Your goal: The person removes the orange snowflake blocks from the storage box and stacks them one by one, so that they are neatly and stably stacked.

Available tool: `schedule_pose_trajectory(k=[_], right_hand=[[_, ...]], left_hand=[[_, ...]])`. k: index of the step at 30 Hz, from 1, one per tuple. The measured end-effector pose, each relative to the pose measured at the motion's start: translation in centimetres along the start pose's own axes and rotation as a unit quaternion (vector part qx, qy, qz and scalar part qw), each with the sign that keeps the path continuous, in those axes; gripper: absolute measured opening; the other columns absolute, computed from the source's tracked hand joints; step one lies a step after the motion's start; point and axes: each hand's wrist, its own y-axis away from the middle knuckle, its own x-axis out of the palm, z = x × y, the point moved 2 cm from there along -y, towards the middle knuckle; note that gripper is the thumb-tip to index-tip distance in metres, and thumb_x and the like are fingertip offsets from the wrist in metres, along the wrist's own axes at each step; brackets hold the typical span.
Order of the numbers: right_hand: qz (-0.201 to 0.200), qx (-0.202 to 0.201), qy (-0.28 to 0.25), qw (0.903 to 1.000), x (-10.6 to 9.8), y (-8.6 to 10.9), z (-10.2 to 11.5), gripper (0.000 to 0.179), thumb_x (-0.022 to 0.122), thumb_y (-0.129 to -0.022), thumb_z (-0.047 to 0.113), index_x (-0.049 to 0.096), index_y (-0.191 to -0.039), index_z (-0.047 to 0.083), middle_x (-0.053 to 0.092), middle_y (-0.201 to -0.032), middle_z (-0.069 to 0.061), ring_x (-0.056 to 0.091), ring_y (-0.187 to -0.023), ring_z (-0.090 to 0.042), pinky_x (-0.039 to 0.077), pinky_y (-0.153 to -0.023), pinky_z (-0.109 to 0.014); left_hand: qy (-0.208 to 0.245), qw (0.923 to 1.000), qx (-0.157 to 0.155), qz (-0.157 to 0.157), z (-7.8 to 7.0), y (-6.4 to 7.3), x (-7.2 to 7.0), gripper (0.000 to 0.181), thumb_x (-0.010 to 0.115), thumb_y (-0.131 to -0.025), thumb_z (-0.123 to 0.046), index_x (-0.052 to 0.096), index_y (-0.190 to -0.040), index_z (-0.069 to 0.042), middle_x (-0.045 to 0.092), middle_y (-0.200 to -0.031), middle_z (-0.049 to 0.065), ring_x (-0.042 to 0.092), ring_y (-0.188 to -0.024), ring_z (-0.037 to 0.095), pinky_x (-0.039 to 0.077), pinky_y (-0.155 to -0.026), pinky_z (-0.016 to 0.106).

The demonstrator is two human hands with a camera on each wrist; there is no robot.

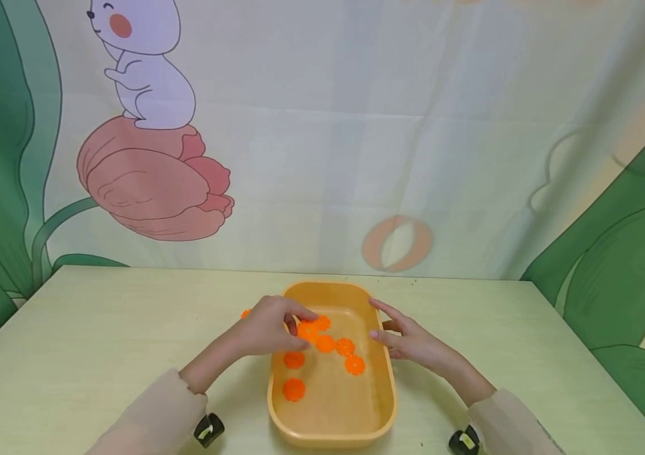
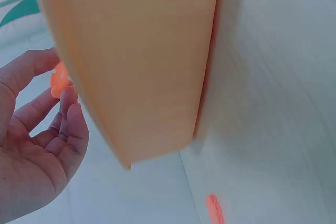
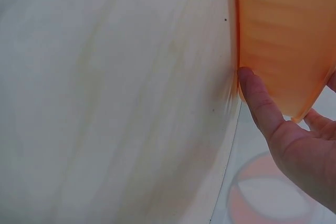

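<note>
A yellow-orange rectangular basin with rounded corners stands on the table. My left hand reaches over its left rim and pinches a small orange flower-shaped piece between thumb and fingers. Inside the basin lie several similar scalloped pieces: one orange piece sits near the front left, another orange piece toward the right. At the basin's right side, my right hand touches the rim with fingertips and thumb. In the right wrist view, one extended finger lies along the basin's outer wall.
On the table, left of the basin and partly behind the left hand, lies one more orange piece. A printed curtain hangs along the table's back edge. Each wrist wears a dark strapped device.
</note>
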Motion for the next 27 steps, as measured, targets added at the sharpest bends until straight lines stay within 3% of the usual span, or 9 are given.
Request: schedule_pose_trajectory(k=[7,16,27], right_hand=[[0.005,-0.008,-0.001,1.0000,0.0,0.1,0.0,0.067,0.055,-0.091,0.027,0.018,-0.146,0.018,0.039,-0.130,-0.028,0.056,-0.103,-0.030,0.049,-0.081,-0.043],[0.004,-0.003,-0.009,0.9999,0.0,0.1,0.0,0.069,0.056,-0.090,0.028,0.018,-0.146,0.019,0.039,-0.130,-0.028,0.057,-0.103,-0.030,0.050,-0.081,-0.042],[0.011,-0.004,-0.011,0.9999,-0.1,0.2,0.5,0.069,0.054,-0.091,0.026,0.015,-0.147,0.016,0.037,-0.131,-0.030,0.057,-0.102,-0.030,0.050,-0.081,-0.042]], left_hand=[[0.016,0.9988,-0.011,-0.045,1.2,1.1,-1.7,0.038,0.075,-0.071,-0.012,0.067,-0.107,-0.002,0.067,-0.094,0.004,0.053,-0.066,0.008,0.045,-0.052,0.020],[0.026,0.9924,-0.059,-0.105,3.5,2.5,-3.6,0.036,0.076,-0.071,-0.013,0.067,-0.105,-0.005,0.065,-0.097,0.004,0.053,-0.076,0.017,0.047,-0.055,0.022],[0.009,0.9873,-0.091,-0.130,6.0,3.2,-4.2,0.037,0.076,-0.072,-0.014,0.067,-0.107,-0.005,0.065,-0.101,0.008,0.056,-0.081,0.017,0.047,-0.062,0.024]])
